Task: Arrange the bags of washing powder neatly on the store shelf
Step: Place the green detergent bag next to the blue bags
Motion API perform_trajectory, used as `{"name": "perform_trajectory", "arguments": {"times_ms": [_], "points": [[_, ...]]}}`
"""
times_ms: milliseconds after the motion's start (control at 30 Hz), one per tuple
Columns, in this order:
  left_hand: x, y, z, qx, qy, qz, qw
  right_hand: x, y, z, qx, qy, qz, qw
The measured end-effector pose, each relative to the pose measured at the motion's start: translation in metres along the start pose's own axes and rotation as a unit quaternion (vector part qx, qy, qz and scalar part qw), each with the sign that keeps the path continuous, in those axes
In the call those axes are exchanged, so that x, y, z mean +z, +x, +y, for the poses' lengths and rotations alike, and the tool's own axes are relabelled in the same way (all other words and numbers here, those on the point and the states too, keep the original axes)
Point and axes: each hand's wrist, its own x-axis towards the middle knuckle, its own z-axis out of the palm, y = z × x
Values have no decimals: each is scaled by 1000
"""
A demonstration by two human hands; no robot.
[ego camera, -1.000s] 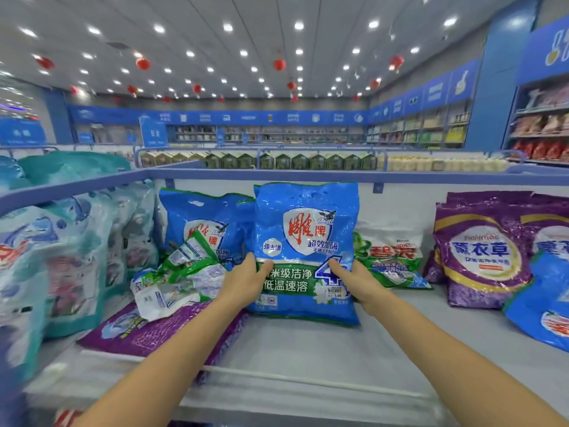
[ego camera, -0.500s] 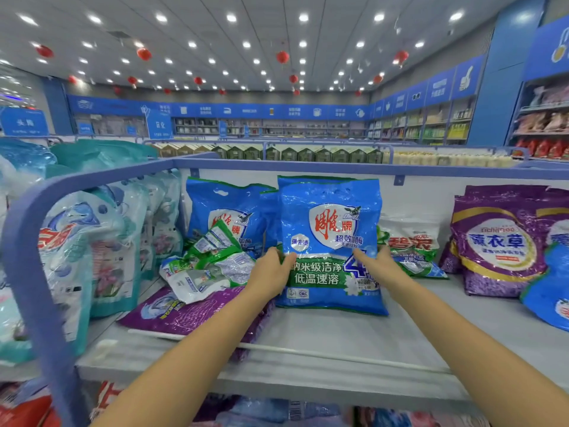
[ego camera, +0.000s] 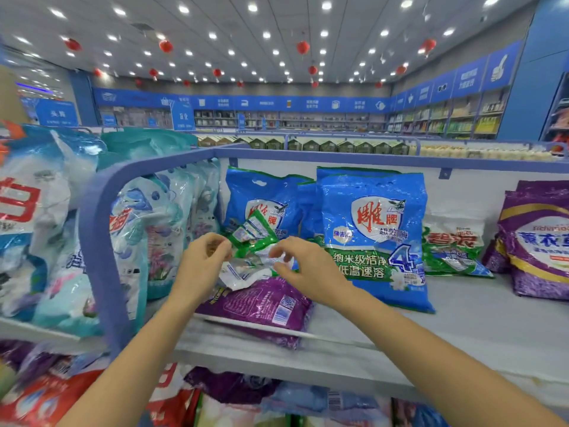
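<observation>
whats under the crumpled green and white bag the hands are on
The crumpled green and white bag lies on a flat purple plastic bag resting on the grey shelf. Both hands, left and right, and the crumpled bag cover the purple bag's far end.

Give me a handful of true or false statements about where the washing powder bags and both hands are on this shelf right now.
1. The big blue washing powder bag stands upright on the grey shelf. True.
2. The right hand grips that blue bag. False: it reaches for the crumpled green and white bag.
3. The flat purple bag lies under the crumpled one. True.
4. The left hand rests on the blue rail. False: it is at the crumpled bag.
</observation>
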Motion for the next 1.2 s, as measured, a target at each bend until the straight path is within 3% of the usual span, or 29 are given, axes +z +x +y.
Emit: {"name": "perform_trajectory", "arguments": {"times_ms": [133, 333, 433, 567, 667, 767, 967, 1200], "points": [[-21, -12, -7, 17, -19, 50, 998, 36, 24, -20, -70, -111, -133, 982], [-31, -18, -18, 14, -33, 56, 998, 55, 47, -25, -43, -145, -188, 971], [-29, -18, -18, 1, -48, 54, 997, 59, 52, -29, -19, -123, -116, 986], [-29, -22, -18, -6, -54, 42, 998, 51, 58, -15, 114, 32, 33, 992], [-28, -24, -18, -8, -45, 24, 999, 39, 67, -6, 222, 179, 153, 946], [-26, -23, -17, -9, -24, 4, 1000, 21, 79, -12, 274, 257, 211, 902], [-24, -17, -11, -32, -9, -18, 999, -26, 92, -27, 252, 331, 261, 871], [-2, -10, 10, -71, -24, -68, 995, -86, 79, -29, 234, 514, 314, 763]]}}
